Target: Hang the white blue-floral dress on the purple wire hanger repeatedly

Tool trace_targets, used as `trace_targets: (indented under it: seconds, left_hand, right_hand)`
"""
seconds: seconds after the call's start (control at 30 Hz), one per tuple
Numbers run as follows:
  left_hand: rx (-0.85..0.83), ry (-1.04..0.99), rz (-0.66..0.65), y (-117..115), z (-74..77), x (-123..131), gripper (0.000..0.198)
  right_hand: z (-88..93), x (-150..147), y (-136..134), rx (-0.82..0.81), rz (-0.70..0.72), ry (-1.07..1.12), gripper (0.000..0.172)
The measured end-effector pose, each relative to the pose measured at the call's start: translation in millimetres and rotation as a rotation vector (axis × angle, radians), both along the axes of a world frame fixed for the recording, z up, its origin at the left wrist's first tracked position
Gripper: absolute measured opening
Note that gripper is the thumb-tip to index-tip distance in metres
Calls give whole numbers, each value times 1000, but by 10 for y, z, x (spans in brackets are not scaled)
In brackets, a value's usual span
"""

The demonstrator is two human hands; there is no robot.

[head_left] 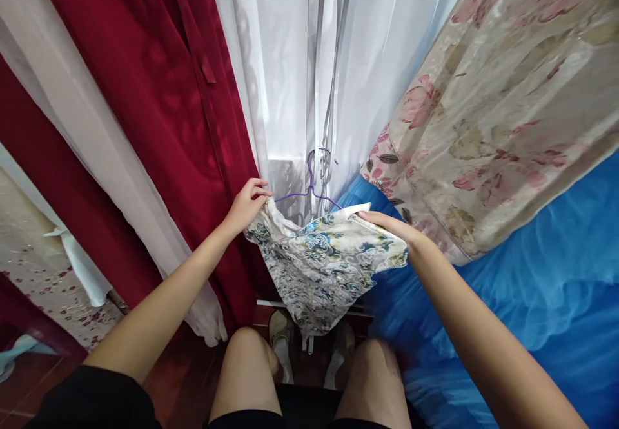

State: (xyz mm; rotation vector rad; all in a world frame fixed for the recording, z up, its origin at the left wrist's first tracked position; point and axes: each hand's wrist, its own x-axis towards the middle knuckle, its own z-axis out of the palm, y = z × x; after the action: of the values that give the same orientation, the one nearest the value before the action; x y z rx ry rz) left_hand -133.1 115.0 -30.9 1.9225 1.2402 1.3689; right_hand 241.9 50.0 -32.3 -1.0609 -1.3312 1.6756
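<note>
A floral dress (319, 268), white with blue and dark green print, hangs on a thin purple hanger (310, 180) in front of me. My left hand (250, 200) pinches the garment at its left shoulder, thumb and fingers closed on the white edge. At the right shoulder my right hand (387, 222) grips the other edge; its fingers are partly covered by the cloth. The hanger's arms run into both shoulders of the garment. Its lower end narrows and droops between my knees.
Dark red drapes (145, 61) and pale cloth hang at the left. White fabric (285, 80) hangs straight ahead. To the right are a pink-flowered fabric (488, 126) and blue tulle (522, 300). My shoes (280, 335) rest on a dark red tiled floor (178, 384).
</note>
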Motion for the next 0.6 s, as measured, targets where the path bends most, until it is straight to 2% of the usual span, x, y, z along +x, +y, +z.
trace_targets:
  seconds: [0.1,0.23,0.33,0.43,0.5,0.57,0.6]
  left_hand:
    - [117,81,158,-238,-15,22,17]
    - [216,281,145,-584,22,33,24]
    - [297,381,187,-677,133,125,25]
    - [307,405,319,-583,255,184,30]
    - [288,323,404,-468,287,151,37]
    - [239,148,419,-368,258,76,49]
    - [206,68,401,-335,223,40,54]
  right_hand:
    - [-144,251,-175,80,-89,-6,35]
    - [-291,432,-441,224,-244,-16,37]
    - [-164,318,-471,296,-438,84,34]
    - [137,5,-485,384,-561,193,34]
    - [325,-264,-637,459,-530,198,43]
    - [431,-518,-921,519,-302,132,60]
    - [443,-622,-1085,562,-105,69,67]
